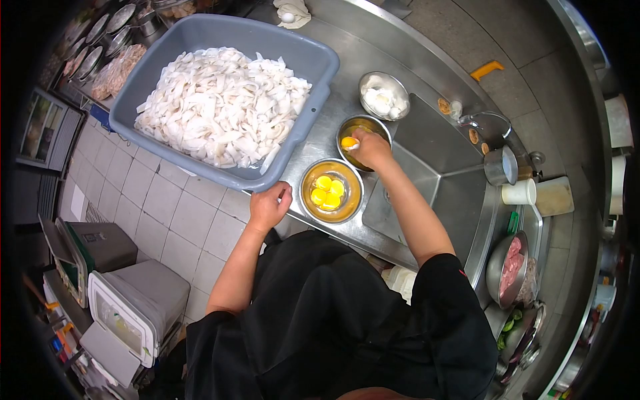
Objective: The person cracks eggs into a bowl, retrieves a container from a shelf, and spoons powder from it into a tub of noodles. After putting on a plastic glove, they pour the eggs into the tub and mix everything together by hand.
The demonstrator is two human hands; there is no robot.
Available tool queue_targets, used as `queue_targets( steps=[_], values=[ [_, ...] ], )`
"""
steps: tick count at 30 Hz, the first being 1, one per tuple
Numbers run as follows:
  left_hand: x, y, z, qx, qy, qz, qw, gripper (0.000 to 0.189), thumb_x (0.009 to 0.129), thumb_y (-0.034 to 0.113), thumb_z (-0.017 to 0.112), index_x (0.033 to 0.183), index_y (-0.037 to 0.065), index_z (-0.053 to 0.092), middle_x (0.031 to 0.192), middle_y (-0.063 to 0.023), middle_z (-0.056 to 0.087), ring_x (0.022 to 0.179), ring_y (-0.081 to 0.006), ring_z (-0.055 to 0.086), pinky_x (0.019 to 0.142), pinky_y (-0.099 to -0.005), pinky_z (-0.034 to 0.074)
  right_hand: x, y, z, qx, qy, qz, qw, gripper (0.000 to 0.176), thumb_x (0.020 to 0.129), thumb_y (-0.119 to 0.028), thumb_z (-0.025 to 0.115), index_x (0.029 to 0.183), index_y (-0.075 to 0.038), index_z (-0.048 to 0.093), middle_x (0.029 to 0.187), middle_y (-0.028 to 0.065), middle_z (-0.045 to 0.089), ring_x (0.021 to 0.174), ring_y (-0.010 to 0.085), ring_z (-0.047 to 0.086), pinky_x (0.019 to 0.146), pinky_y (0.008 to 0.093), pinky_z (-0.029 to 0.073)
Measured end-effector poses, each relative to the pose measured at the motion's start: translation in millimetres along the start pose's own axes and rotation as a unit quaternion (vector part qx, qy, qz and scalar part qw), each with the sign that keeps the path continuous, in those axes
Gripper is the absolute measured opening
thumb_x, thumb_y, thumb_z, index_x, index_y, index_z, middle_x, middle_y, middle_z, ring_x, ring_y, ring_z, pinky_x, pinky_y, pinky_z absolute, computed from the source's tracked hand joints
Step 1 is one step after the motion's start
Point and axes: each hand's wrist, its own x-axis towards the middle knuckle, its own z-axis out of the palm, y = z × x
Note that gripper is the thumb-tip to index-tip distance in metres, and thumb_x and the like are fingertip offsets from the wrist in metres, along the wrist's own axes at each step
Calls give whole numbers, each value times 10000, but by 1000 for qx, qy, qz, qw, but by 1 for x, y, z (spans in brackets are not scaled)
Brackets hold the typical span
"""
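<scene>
On table (317,137), one grey tub (302,127) filling left part; nearest bowl (309,187), middle bowl (347,125), farthest bowl (381,77) (three) running off from near edge. Left hand (268,208) resting by tub's near corner, fingers curling, grip impossible to tell. Right hand (372,150), nearer one, pinching one round yolk (348,143) over middle bowl; four yolks (331,202) lying in nearest bowl, bodyward and leftward of right hand.

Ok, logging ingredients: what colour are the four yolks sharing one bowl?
The egg yolks are bright yellow; see the head view.
</scene>
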Motion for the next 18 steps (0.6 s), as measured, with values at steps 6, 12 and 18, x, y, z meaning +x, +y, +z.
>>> queue_targets(
  steps=[6,12,18],
  values=[
    [0,-1,2,-3,9,6,1000,81,858,139,666,810,80,692,724,-59,681,581,-248,636,575,-375,500,0,8,5,73,6,3,997,487,782,-299,789,1195,-112,612,1140,159,687,1093,337,636,940,427,493],
    [0,-1,1,-3,9,8,1000,84,859,142,667,808,80,693,711,-61,675,573,-250,632,571,-373,500,2,11,16,96,53,-6,994,463,773,-262,795,1171,-114,611,1117,141,695,1090,327,641,938,436,492],
    [0,0,0,-1,6,0,1000,94,862,156,663,809,84,693,709,-62,673,577,-251,634,577,-376,503,-7,17,11,219,79,10,973,466,778,-255,794,1173,-103,599,1104,117,704,1065,306,660,897,399,506]
  ],
)
